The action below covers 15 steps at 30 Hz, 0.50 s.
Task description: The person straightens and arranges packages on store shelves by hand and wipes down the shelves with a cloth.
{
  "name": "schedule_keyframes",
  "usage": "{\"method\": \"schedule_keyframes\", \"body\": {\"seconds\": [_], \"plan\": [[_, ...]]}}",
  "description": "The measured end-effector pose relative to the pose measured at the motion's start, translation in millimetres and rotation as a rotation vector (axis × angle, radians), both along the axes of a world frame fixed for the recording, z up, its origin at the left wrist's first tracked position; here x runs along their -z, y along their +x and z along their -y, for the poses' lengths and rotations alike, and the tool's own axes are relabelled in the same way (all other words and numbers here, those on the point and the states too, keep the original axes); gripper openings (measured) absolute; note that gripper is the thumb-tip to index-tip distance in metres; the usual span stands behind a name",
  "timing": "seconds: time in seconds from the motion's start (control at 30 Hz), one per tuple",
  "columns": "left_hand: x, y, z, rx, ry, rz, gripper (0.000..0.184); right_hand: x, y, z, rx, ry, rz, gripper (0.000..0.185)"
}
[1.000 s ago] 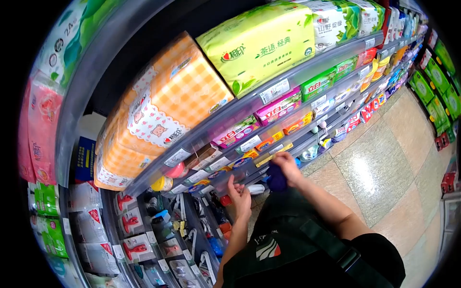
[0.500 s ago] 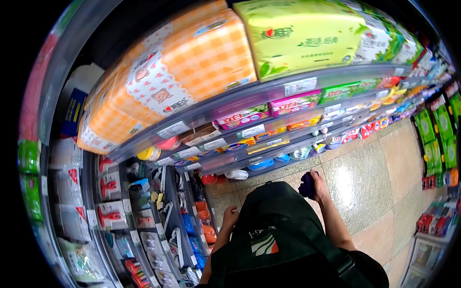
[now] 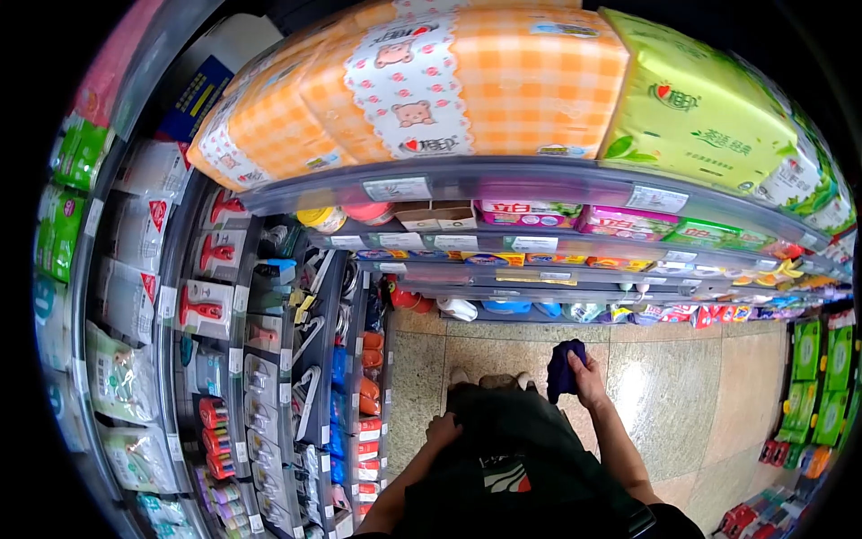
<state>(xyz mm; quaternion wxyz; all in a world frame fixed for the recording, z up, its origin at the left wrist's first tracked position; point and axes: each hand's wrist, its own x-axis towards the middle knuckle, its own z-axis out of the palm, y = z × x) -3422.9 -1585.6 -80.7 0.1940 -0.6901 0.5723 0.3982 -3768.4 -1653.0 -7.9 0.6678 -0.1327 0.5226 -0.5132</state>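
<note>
A crumpled dark purple cloth (image 3: 563,366) hangs from my right hand (image 3: 589,379), whose fingers are closed around its edge. This hand is held out in front of me, over the tiled floor. My left hand (image 3: 443,431) is low beside the left edge of my dark green apron (image 3: 516,431). Its fingers look loosely bent, partly against the apron, and no object shows in them.
Shelves ahead hold orange checked tissue packs (image 3: 503,85), green tissue packs (image 3: 705,108) and pink soap packs (image 3: 530,213). On the left, a rack (image 3: 171,301) carries packaged household goods. Green packs (image 3: 799,409) stand at the right. Floor tiles (image 3: 669,386) lie below.
My view has turned, so the shelves sit further right and the left rack shows more. The purple cloth now hangs more spread out from my right hand. My left hand is closer to the apron.
</note>
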Motion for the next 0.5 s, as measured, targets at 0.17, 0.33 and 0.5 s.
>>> {"method": "schedule_keyframes", "body": {"seconds": [0.17, 0.33, 0.5], "plan": [[-22.9, -20.9, 3.6, -0.307, -0.084, -0.695, 0.048, -17.3, 43.9, 7.9, -0.116, 0.087, 0.157, 0.031], [-96.8, -61.7, 49.5, -0.702, -0.002, -1.267, 0.053, -25.5, 113.0, 3.7, -0.445, 0.061, -0.109, 0.041], [-121.0, -62.0, 61.1, -1.062, 0.109, -1.355, 0.044, -58.8, 136.2, -6.9, -0.591, -0.368, -0.915, 0.064]]}}
